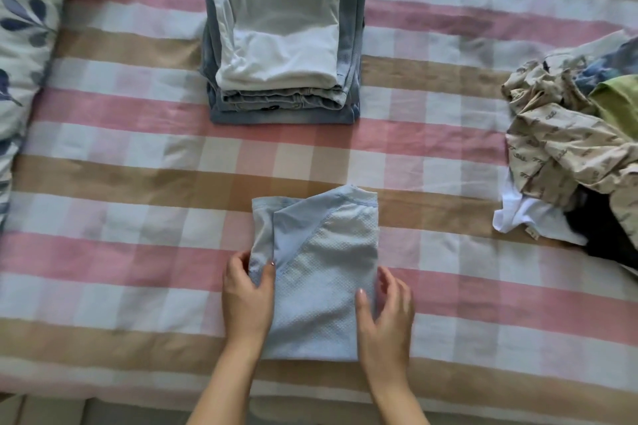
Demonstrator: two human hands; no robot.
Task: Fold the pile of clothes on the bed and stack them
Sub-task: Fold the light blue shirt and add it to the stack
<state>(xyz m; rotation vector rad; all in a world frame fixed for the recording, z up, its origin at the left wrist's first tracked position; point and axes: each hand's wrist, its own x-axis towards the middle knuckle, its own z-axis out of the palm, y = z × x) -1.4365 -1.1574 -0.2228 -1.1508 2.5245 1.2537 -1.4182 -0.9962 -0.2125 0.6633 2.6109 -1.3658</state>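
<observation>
A folded light-blue textured garment lies on the bed near its front edge. My left hand grips its left edge, thumb on top and fingers tucked under the cloth. My right hand holds its right edge, thumb on the fabric and fingers wrapped round the side. A stack of folded clothes stands further back, pale blue and white pieces on top of denim. At the right edge lies an unfolded pile of clothes with beige patterned, green, white and black items.
The bed is covered by a checked sheet in pink, tan and white. A pillow with blue leaf print lies along the left side. The bed's front edge runs just below my forearms.
</observation>
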